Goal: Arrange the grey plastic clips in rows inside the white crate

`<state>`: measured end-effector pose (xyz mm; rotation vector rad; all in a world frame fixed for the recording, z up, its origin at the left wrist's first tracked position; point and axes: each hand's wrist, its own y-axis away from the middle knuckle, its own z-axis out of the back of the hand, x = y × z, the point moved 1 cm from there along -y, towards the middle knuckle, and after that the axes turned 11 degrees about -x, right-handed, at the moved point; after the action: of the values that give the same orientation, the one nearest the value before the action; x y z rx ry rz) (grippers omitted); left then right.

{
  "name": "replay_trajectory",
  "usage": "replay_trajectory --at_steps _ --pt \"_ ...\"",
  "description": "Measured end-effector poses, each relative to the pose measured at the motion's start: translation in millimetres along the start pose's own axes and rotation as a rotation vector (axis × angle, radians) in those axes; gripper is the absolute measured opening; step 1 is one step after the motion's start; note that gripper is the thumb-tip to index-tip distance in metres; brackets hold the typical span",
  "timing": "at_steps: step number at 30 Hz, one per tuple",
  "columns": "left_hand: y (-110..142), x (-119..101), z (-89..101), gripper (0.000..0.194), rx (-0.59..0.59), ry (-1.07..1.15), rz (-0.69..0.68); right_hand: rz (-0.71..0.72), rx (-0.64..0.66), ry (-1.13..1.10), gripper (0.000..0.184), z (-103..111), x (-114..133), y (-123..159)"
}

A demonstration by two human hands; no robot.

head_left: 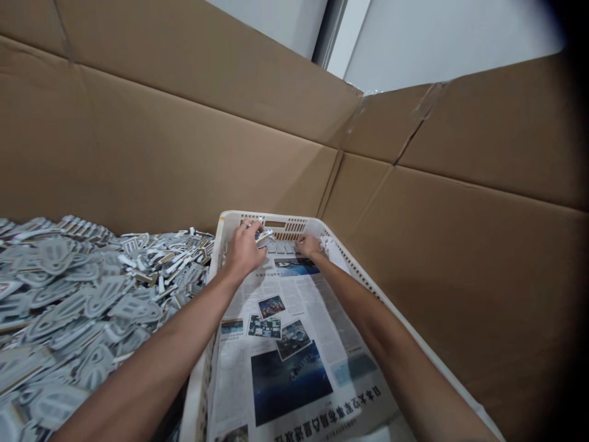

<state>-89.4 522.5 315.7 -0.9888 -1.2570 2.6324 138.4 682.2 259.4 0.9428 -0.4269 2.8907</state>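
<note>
A white plastic basket [219,245] is lined with printed newspaper [294,288]. At its far left corner my left hand [243,250] is closed around a few small grey-and-white plastic pieces [264,238], whose ends stick out between thumb and fingers. My right hand [307,245] is at the far end of the basket with its fingers pressed together. Whatever it may hold is hidden. Between the hands, a row of similar pale flat pieces [281,247] lies on the newspaper along the far wall.
A large heap of loose grey-and-white plastic pieces [101,301] lies left of the basket. Tall cardboard walls [184,141] rise behind and on the right, meeting at a corner beyond the basket. The right cardboard wall [469,270] runs close along the basket's side.
</note>
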Motion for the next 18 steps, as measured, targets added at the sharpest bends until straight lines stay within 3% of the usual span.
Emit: replay_trajectory --at_steps 3,7,9,13,18 --pt "-1.3 0.0 0.4 0.032 -0.028 0.038 0.008 0.111 0.164 -0.164 0.021 12.8 23.9 4.3" --pt "-3.2 -1.4 0.4 0.033 -0.083 0.121 -0.023 0.266 0.655 -0.751 0.050 24.7 57.1 16.0" --pt "-3.5 -2.7 -0.2 0.034 -0.079 0.173 -0.089 0.311 0.820 -0.936 0.070 26.4 69.5 22.4" --pt "-3.1 -3.7 -1.7 0.035 -0.043 0.246 -0.168 0.319 0.930 -1.045 0.077 24.2 81.7 30.3" --pt "-1.2 -3.5 -3.3 0.037 0.021 0.247 -0.146 0.285 0.973 -1.074 0.054 27.1 78.1 33.0"
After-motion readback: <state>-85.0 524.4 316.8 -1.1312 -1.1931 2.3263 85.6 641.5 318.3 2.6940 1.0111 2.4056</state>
